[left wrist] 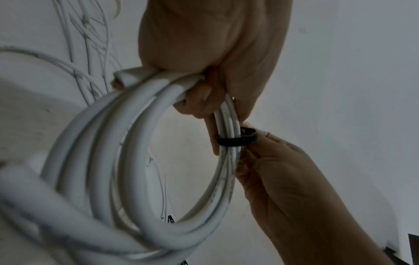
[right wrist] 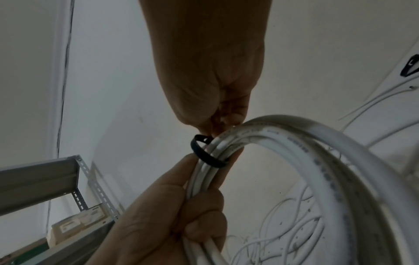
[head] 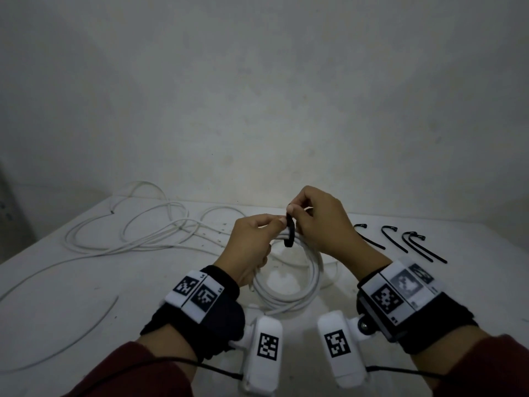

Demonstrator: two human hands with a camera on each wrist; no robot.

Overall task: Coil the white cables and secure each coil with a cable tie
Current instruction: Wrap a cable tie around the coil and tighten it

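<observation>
White coil (head: pixel 289 285) gripped by left hand (head: pixel 252 245); right hand (head: pixel 320 222) pinches black tie (head: pixel 289 230)

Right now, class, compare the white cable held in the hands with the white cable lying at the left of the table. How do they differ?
The held cable is wound into a tight round coil; the loose cable sprawls in wide, tangled loops.
The held cable is gripped by the left hand, with a black cable tie around it, pinched by the right hand; the loose cable lies untouched and untied on the table.
Both are white.
</observation>
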